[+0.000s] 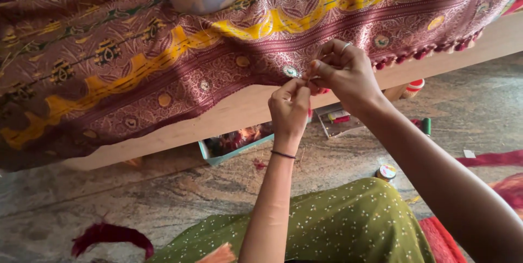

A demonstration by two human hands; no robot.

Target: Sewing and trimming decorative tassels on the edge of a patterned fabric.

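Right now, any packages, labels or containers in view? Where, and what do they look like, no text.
Open teal cardboard box: floor under the wooden bench edge, rectangular, reddish threads inside.
Shallow grey tray box: floor beside the right hand's wrist, holds small red and yellow items.
Small round labelled tin: floor by the green garment, multicoloured lid.
Red-capped spool container: under the bench at right, white and red.

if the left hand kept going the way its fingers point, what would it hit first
Probably the patterned maroon cloth's edge hanging over the wooden board; the left hand points up at it, fingertips already about there, though depth is unclear.
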